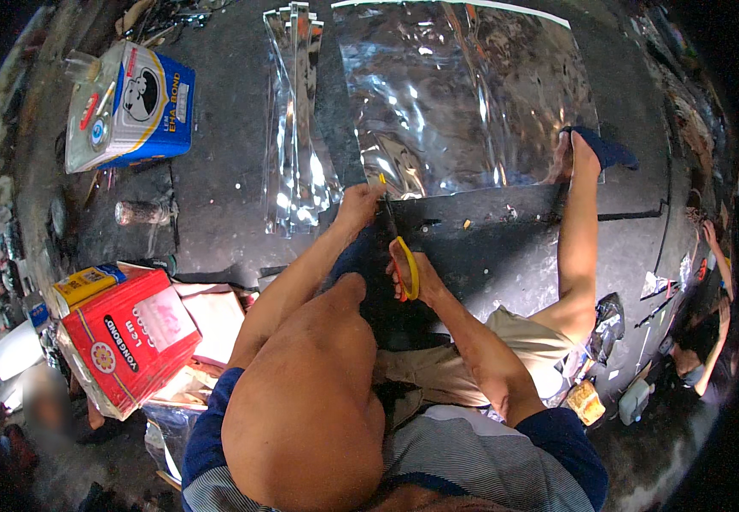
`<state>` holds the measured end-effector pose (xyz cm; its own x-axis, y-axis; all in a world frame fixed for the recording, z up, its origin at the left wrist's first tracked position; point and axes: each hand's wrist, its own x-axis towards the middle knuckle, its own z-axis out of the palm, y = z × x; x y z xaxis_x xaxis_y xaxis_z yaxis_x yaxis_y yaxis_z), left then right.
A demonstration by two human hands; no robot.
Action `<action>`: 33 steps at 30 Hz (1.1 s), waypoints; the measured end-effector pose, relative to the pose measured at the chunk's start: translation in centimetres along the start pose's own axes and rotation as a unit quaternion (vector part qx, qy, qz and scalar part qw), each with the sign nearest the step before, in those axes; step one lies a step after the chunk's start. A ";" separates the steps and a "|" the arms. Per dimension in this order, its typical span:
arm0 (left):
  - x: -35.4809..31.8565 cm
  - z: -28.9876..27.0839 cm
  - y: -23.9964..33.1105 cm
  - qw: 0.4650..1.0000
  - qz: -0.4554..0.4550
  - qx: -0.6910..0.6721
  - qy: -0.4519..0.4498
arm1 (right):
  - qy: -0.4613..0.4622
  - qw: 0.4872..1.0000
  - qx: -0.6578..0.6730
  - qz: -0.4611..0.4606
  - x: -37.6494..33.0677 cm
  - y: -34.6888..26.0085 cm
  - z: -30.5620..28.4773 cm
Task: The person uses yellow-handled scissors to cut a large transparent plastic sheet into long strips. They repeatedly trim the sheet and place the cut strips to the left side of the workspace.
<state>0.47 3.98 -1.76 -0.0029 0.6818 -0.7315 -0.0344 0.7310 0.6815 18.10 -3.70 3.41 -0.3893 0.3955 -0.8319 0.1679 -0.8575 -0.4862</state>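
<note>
A large shiny silver sheet (472, 102) lies on the dark floor in front of me. At its near left corner my left hand (359, 206) is closed, fingers pinched at the sheet's edge, with a small yellow spot by the fingertips. My right hand (412, 275) grips scissors (410, 264) with yellow and red handles. Their dark blades point away from me, toward the left hand and the sheet's near edge; whether they touch it I cannot tell. Left of the sheet lies a pile of long silver strips (293, 128).
My foot in dark blue footwear (610, 152) rests by the sheet's near right corner. On the left stand a blue and white can (152, 111), a small jar (141, 213) and a red tin (130, 337). Another person's arm (718, 256) shows at the far right, near a black plastic bag (608, 328).
</note>
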 end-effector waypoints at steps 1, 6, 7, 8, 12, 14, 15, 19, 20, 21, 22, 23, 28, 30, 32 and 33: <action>-0.5 0.1 0.0 1.000 0.010 0.002 0.009 | 0.005 1.000 -0.008 0.000 -0.2 -0.4 0.2; -1.6 0.2 0.3 0.988 0.115 0.081 0.057 | 0.030 0.996 -0.064 -0.044 -0.6 -0.3 0.6; -1.9 0.2 0.2 0.983 0.141 0.101 0.064 | 0.030 0.996 -0.064 -0.045 -0.6 -0.4 0.7; -1.9 0.1 0.1 0.977 0.147 0.132 0.075 | 0.030 0.996 -0.064 -0.047 -0.5 -0.6 0.8; -1.0 0.3 -1.4 0.966 0.183 0.145 0.109 | 0.031 0.995 -0.085 -0.050 0.1 -1.0 1.1; -0.6 0.5 -2.0 0.965 0.199 0.124 0.117 | 0.026 0.996 -0.079 -0.046 0.3 -1.0 1.1; -0.4 0.5 -2.3 0.963 0.203 0.128 0.120 | 0.024 0.996 -0.076 -0.044 0.3 -1.1 1.0; 0.0 0.4 -2.7 0.968 0.209 0.087 0.104 | 0.043 0.995 -0.077 -0.044 0.0 -1.6 1.4; -0.2 0.6 -2.5 0.972 0.196 0.082 0.096 | 0.053 0.994 -0.076 -0.054 0.2 -1.1 1.3; -0.3 0.7 -2.2 0.976 0.183 0.077 0.087 | 0.063 0.993 -0.075 -0.065 0.3 -0.9 1.2; -0.5 0.5 -2.1 0.980 0.168 0.073 0.083 | 0.061 0.994 -0.072 -0.063 0.2 -1.1 1.4; -0.6 0.4 -2.1 0.982 0.157 0.074 0.081 | 0.059 0.994 -0.069 -0.060 0.0 -1.4 1.5; -0.2 0.3 -1.5 0.988 0.122 -0.089 0.042 | 0.051 0.994 -0.063 -0.068 -0.4 -2.1 1.5; 0.8 0.0 -1.7 0.993 0.107 0.001 0.049 | 0.057 0.994 -0.061 -0.073 -0.5 -2.4 1.6; 1.2 -0.2 -1.7 0.992 0.096 0.054 0.059 | 0.062 0.992 -0.076 -0.076 -0.6 -2.9 1.9; 1.1 -0.3 -1.9 0.992 0.093 0.061 0.067 | 0.064 0.991 -0.084 -0.077 -0.6 -3.1 2.0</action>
<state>0.20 3.29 -3.85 -0.1318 0.8010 -0.5840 0.1013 0.5970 0.7958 15.96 -1.92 5.98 -0.3050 0.5652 -0.7665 0.2691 -0.7209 -0.6387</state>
